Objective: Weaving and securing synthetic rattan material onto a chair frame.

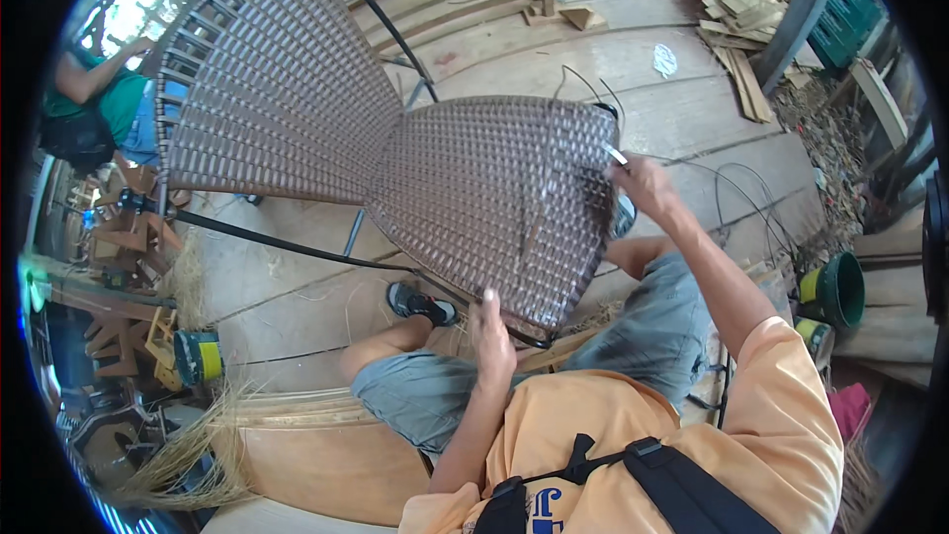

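Observation:
A brown woven chair (474,178) with a black metal frame lies in front of me, its fan-shaped back (277,79) to the left and its seat toward me. My right hand (647,188) is closed at the seat's right edge around a small shiny metal tool (616,154); its exact kind is hard to make out. Beside the near edge of the seat, my left hand (491,341) is raised with its fingers stretched out, at or very close to the weave. Loose strands (583,79) stick out past the seat's far right corner.
Thin cord (756,203) lies coiled on the plank floor at right, near a dark green bucket (840,292). Wood scraps (741,15) are piled at the far right. Another green bucket (198,356) and dry fibres (213,445) are at left. A person in green (114,104) sits beyond the chair back.

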`<state>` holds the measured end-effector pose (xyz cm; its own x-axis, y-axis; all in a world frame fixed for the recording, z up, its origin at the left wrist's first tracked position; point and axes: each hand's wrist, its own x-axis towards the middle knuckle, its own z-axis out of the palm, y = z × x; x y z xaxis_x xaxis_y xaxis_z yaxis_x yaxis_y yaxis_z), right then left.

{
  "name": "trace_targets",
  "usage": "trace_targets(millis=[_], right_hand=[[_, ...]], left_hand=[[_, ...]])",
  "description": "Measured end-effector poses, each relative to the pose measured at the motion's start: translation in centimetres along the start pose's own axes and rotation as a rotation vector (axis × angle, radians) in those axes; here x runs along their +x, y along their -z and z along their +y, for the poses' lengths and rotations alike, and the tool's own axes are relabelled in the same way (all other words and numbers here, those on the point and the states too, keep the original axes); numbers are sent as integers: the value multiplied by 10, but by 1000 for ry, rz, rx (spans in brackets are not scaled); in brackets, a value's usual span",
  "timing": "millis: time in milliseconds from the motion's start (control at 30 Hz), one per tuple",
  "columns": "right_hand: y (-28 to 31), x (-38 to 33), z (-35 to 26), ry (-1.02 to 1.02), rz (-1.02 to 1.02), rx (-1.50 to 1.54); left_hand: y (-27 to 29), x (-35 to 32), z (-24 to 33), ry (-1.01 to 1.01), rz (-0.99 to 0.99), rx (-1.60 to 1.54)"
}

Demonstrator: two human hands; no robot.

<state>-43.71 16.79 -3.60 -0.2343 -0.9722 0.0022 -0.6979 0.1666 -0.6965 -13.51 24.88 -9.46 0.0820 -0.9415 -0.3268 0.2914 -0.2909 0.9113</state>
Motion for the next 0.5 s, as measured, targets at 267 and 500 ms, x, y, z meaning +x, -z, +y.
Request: trace_targets(millis=[267, 500], right_hand=[[0, 123, 85, 40, 264, -113], [-34, 150, 84, 150, 127, 176]], left_hand=[[51, 4, -73, 726, 97, -377], [27, 7, -88, 616, 117, -471]])
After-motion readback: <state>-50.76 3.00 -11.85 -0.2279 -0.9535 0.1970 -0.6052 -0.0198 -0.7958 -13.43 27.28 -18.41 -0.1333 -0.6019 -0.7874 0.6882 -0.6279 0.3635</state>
